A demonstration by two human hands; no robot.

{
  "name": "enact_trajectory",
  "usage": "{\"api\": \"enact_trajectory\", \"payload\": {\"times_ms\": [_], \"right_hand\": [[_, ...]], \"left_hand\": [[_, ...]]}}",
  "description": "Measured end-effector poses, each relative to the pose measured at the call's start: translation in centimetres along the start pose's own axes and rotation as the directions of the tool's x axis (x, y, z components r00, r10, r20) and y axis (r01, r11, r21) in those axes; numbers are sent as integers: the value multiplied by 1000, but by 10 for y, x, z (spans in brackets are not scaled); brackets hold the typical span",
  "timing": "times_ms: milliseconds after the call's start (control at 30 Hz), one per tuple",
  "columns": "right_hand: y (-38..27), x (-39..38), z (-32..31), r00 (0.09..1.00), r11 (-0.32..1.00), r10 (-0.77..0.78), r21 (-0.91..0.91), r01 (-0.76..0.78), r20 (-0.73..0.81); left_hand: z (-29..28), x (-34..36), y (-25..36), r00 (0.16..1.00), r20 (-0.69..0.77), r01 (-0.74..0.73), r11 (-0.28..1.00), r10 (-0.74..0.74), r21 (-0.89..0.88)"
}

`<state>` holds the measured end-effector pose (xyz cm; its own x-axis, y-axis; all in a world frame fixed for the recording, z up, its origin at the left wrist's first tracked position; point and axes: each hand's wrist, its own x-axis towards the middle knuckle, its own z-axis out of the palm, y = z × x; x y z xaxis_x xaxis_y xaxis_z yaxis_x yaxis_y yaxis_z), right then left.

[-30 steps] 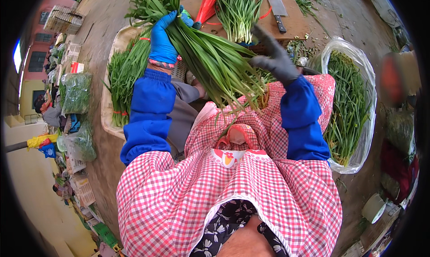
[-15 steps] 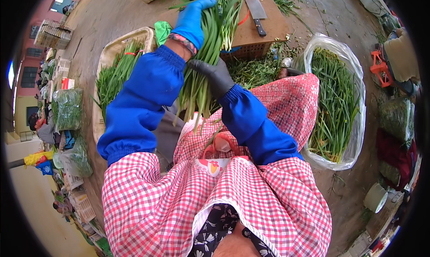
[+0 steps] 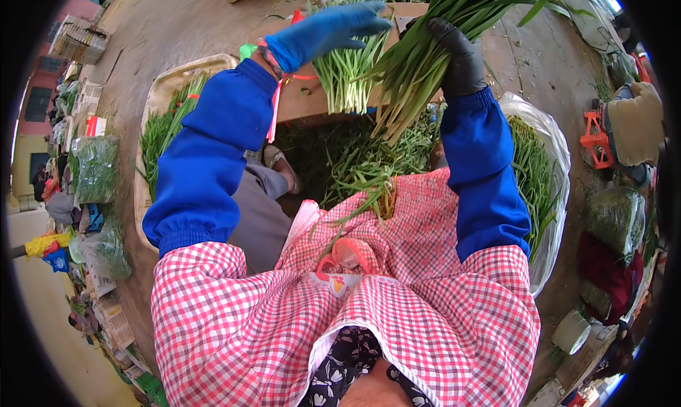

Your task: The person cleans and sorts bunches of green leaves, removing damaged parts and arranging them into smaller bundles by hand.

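Observation:
My right hand [image 3: 460, 58], in a black glove, is closed around a bunch of garlic chives [image 3: 406, 72], raised over the right side of a low brown board [image 3: 294, 103]. The leaves fan to the upper right, and the stem ends point down toward me. My left hand [image 3: 330, 34], in a blue glove, is empty with its fingers stretched out. It hovers above another bunch of chives [image 3: 346, 80] lying on the board, pale stems toward me. Red strips [image 3: 275, 107] hang by my left wrist. The knife seen earlier is not visible now.
A cream crate [image 3: 150, 109] of chives stands at my left. On the right is a clear plastic-lined container [image 3: 562, 183] with more greens. Loose trimmings [image 3: 355, 158] cover the ground between my legs and the board. A red frame [image 3: 598, 141] stands farther right beside a person.
My right hand has moved up and right, carrying the bunch. My left hand has let go of it and opened out. The bunch on the board is now uncovered.

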<state>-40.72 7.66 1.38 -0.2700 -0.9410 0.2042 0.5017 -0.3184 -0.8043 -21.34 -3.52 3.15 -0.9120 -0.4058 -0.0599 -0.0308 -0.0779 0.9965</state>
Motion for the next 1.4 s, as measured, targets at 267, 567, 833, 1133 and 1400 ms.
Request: {"api": "enact_trajectory", "payload": {"times_ms": [267, 567, 833, 1133, 1400], "right_hand": [[53, 42, -64, 993, 922, -108, -368, 119, 50], [82, 53, -81, 986, 984, -164, -73, 164, 11], [18, 104, -30, 999, 825, -33, -565, 17, -18], [154, 94, -24, 831, 804, 538, -211, -557, -144], [216, 90, -51, 831, 811, 501, -205, -549, -242]], "left_hand": [[5, 85, -63, 972, 30, -214, 823, 234, 526], [2, 103, -80, 976, -72, -73, 625, 204, 777], [-8, 74, 26, 983, -185, 74, 938, -11, 340], [-58, 36, -82, 874, -294, 421, 905, -387, 60], [-94, 6, -118, 817, -509, 565, 547, -269, 618]]}}
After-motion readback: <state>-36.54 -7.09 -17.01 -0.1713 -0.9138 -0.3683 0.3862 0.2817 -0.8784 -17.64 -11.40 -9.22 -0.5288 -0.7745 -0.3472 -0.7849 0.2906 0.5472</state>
